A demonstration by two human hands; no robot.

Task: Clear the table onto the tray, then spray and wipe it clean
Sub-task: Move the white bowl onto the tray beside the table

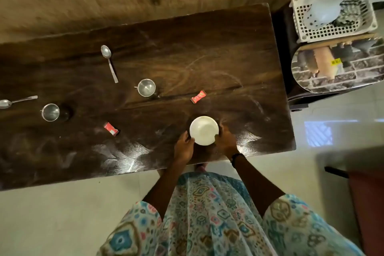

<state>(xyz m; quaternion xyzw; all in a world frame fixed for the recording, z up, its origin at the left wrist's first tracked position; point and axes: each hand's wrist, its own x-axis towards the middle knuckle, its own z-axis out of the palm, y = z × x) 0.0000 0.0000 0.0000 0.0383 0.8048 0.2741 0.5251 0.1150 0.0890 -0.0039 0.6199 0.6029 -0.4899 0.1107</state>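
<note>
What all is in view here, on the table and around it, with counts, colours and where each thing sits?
dark wooden table: one, dark brown, dusty, across the middle
white round bowl: one, white, near front edge, between both hands
steel cups: two, silver, one mid-table, one further left
steel spoons: two, silver, one at back left, one at far left edge
red wrappers: two, red, one right of the middle cup, one front left
white plastic basket: one, white, right of the table, holding a pale bottle and a dark patterned cloth
left hand: on the bowl's left side
right hand: on the bowl's right side
</note>
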